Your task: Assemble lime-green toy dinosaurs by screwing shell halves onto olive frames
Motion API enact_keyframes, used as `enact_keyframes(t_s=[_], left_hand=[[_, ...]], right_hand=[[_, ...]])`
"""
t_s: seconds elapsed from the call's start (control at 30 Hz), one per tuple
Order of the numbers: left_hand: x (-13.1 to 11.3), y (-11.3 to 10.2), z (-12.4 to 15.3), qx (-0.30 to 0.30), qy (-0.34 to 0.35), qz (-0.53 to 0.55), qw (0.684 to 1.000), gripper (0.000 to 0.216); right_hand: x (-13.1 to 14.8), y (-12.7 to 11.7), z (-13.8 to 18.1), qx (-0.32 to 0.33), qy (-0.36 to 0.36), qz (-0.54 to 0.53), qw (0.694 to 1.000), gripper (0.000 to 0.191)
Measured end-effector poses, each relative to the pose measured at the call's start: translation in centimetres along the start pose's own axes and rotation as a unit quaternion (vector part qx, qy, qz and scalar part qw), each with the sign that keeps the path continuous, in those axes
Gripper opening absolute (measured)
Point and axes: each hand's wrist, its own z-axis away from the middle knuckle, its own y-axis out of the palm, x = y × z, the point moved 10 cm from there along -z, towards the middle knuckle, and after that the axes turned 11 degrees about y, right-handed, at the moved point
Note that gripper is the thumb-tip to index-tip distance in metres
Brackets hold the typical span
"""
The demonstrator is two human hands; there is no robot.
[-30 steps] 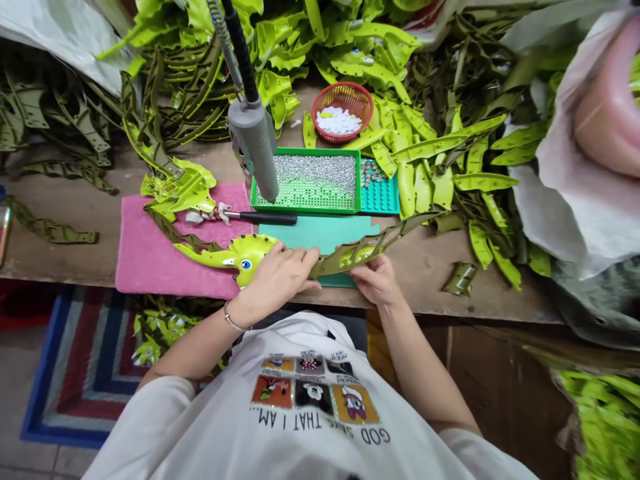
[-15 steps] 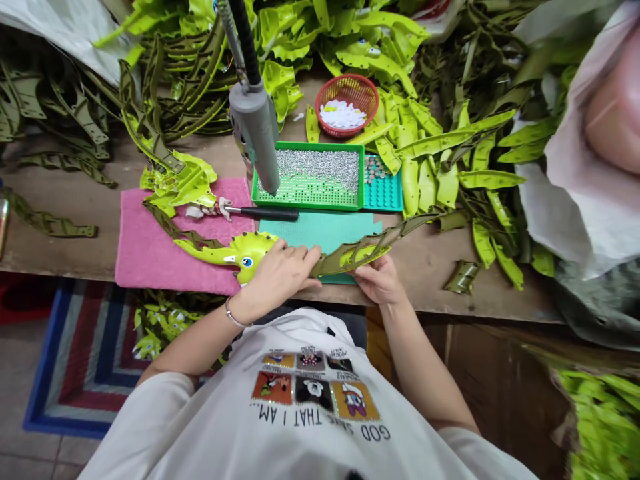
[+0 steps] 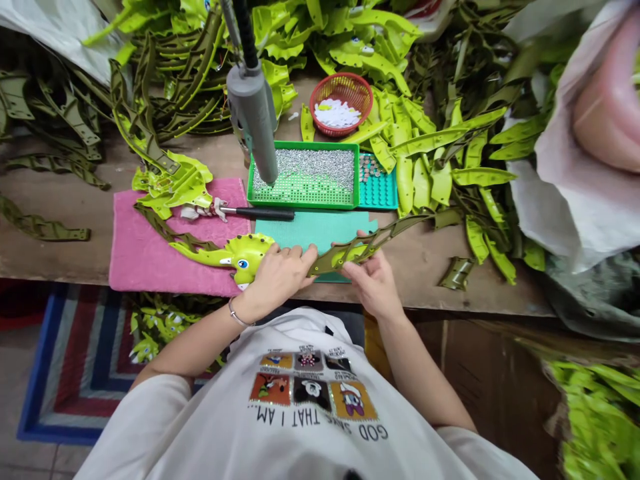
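Observation:
My left hand lies over a lime-green plastic dinosaur toy shell with a blue eye, fingers pressed on its middle at the table's near edge. My right hand grips the olive-green tail half of the same long piece, thumb on top, fingers under it. The piece rests across a teal mat. A grey powered screwdriver hangs above a green tray of screws, apart from both hands.
A pink cloth holds more green shells and a black-handled tool. A red basket of white bits stands behind the trays. Heaps of lime and olive shells cover the table's back and right. A white bag bulges at right.
My right hand has slid left along the tail piece and its thumb now lies over it. The left hand stays in place. The view shifted slightly.

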Motion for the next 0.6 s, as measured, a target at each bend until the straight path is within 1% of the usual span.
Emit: enact_keyframes(t_s=[0.13,0.2,0.27,0.3,0.33,0.37,0.4,0.43,0.47,0.5,0.53,0.57,0.6], left_hand=[[0.0,-0.2,0.0,-0.024,0.008,-0.010,1.000,0.040],[0.0,-0.3,0.0,-0.030,0.013,-0.022,0.999,0.040],[0.0,-0.5,-0.1,-0.036,0.022,-0.032,0.999,0.039],[0.0,-0.6,-0.1,-0.041,0.027,-0.033,0.998,0.039],[0.0,-0.7,-0.2,-0.047,0.032,-0.032,0.998,0.038],[-0.1,-0.8,-0.2,-0.053,0.037,-0.028,0.998,0.038],[-0.1,-0.9,-0.3,-0.059,0.038,-0.022,0.997,0.038],[0.0,-0.9,-0.4,-0.063,0.040,-0.015,0.997,0.039],[0.0,-1.0,-0.5,-0.066,0.039,-0.008,0.997,0.040],[0.0,-1.0,-0.5,-0.068,0.038,0.000,0.997,0.041],[0.1,-1.0,-0.6,-0.068,0.037,0.008,0.997,0.042],[0.1,-1.1,-0.7,-0.068,0.035,0.018,0.997,0.043],[0.2,-1.1,-0.8,-0.065,0.034,0.029,0.997,0.044]], right_hand=[[0.8,0.2,0.4,-0.066,-0.044,0.020,0.997,0.048],[1.0,0.1,0.5,-0.081,-0.068,0.040,0.994,0.042],[1.4,-0.1,0.3,-0.069,-0.086,0.068,0.992,0.039],[1.8,-0.2,0.2,-0.050,-0.093,0.098,0.990,0.038],[2.4,-0.5,0.1,-0.030,-0.099,0.144,0.984,0.037],[3.1,-1.2,0.1,-0.018,-0.108,0.205,0.973,0.036],[4.2,-2.4,0.1,-0.029,-0.122,0.276,0.953,0.033],[5.6,-4.1,0.2,-0.065,-0.137,0.349,0.925,0.029],[7.4,-6.5,0.4,-0.134,-0.152,0.415,0.887,0.025],[9.4,-9.3,0.9,-0.230,-0.163,0.470,0.837,0.022],[11.1,-12.0,1.4,-0.326,-0.156,0.516,0.777,0.023],[12.5,-14.4,1.9,-0.408,-0.135,0.552,0.715,0.027],[13.4,-16.2,2.2,-0.459,-0.108,0.582,0.662,0.031]])
